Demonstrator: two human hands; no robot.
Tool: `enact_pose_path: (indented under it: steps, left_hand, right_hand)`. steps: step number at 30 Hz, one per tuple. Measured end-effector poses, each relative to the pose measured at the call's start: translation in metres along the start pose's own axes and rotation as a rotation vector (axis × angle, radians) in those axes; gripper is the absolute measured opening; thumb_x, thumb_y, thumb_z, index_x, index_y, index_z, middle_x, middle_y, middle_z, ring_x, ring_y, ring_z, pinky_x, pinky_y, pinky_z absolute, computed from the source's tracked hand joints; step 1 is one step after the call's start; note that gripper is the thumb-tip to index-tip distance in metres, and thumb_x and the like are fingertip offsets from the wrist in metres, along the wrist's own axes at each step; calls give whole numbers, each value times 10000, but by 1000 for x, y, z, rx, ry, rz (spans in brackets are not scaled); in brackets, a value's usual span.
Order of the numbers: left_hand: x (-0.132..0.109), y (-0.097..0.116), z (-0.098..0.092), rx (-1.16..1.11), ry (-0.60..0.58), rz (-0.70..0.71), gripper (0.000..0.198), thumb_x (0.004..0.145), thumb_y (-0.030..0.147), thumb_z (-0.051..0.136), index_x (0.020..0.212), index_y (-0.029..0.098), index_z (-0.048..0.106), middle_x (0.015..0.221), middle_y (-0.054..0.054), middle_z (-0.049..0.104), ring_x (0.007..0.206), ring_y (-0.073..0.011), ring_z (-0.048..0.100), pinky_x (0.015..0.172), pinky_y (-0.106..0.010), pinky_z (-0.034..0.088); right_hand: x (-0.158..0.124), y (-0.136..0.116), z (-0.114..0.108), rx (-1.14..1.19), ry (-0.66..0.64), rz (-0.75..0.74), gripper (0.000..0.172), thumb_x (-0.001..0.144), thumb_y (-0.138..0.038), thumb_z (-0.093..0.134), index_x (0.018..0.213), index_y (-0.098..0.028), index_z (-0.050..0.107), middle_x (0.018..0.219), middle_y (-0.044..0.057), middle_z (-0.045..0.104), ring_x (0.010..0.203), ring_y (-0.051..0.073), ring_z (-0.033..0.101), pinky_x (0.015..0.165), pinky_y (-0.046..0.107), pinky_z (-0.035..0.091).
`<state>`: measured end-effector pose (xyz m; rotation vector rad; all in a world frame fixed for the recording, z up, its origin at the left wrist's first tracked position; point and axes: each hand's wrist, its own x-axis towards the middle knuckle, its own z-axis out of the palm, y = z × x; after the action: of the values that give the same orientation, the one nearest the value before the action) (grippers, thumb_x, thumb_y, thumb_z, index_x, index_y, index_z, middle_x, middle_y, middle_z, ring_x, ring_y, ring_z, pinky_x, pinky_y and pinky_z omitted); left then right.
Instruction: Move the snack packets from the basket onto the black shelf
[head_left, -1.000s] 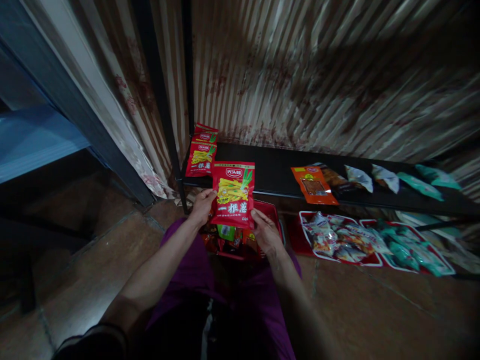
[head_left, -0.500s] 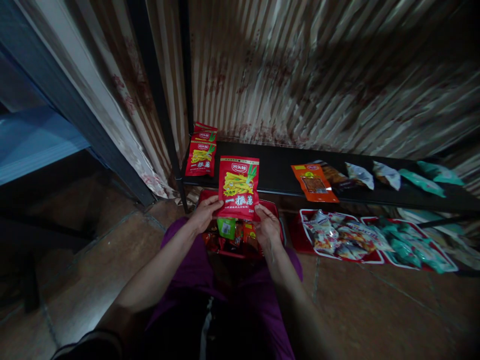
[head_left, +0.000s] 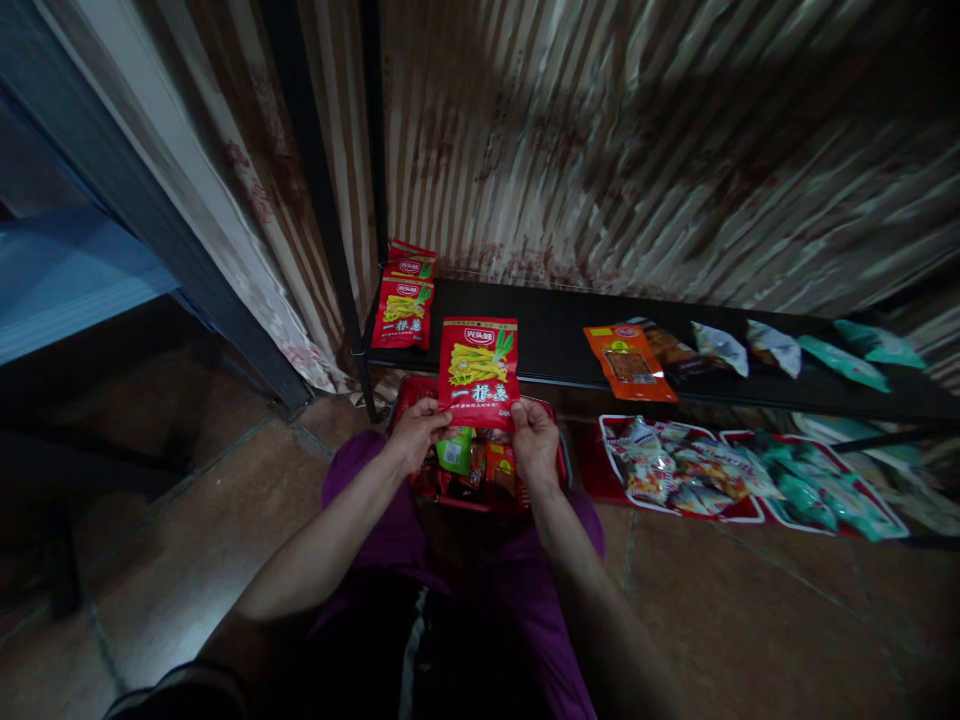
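Left hand (head_left: 421, 432) and right hand (head_left: 535, 437) pinch a packet (head_left: 480, 370) before the front edge of the shelf (head_left: 551, 340). Even tension should flatten it.

The one view comes from the wearer's head, facing forward and steeply down. It looks past purple-clad legs (head_left: 544, 620) close at six o'clock to a red packet (head_left: 480, 352) at the centre, within arm's reach; a black shelf (head_left: 553, 345) stretches toward three o'clock, with a curtain (head_left: 555, 150) farther off at twelve.
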<state>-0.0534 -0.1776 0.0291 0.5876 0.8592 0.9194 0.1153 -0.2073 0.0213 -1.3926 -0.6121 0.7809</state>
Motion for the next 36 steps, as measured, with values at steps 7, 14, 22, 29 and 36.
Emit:
enact_pose_path:
  steps: [7,14,22,29,36]
  left_hand:
    - [3,-1,-7,23,13,-34,314,554,170,814,672,169,523,557,54,577,463,-66,534,444,-160,389]
    - [5,-4,4,-24,4,41,253,633,248,780,674,165,545,681,31,604,591,-92,578,582,-220,491]
    - [11,-27,11,453,218,426,80,787,260,570,743,201,538,673,41,556,575,-103,500,551,-207,380]
    - [6,-32,4,458,261,481,102,802,316,577,781,224,539,704,12,571,680,-153,555,607,-229,400]
    - [8,-39,1,497,235,408,133,829,346,528,791,221,502,648,37,551,540,-118,533,527,-210,376]
  right_hand:
    - [-7,-5,-2,47,-6,-19,401,604,-530,729,781,-188,618,553,-59,573,383,76,415,394,226,311]
    - [-9,-7,-4,242,8,-19,362,583,-477,775,780,-210,630,709,-39,654,604,105,549,619,252,455]
    - [-14,-5,3,302,65,25,350,572,-461,768,764,-211,616,706,-33,656,612,115,564,622,258,462]
    - [-12,-1,4,196,-6,-11,400,607,-448,776,907,-217,647,840,-17,695,721,126,620,694,263,486]
    - [-7,6,8,275,110,109,373,484,-421,823,730,-194,660,652,-40,691,568,119,600,602,258,498]
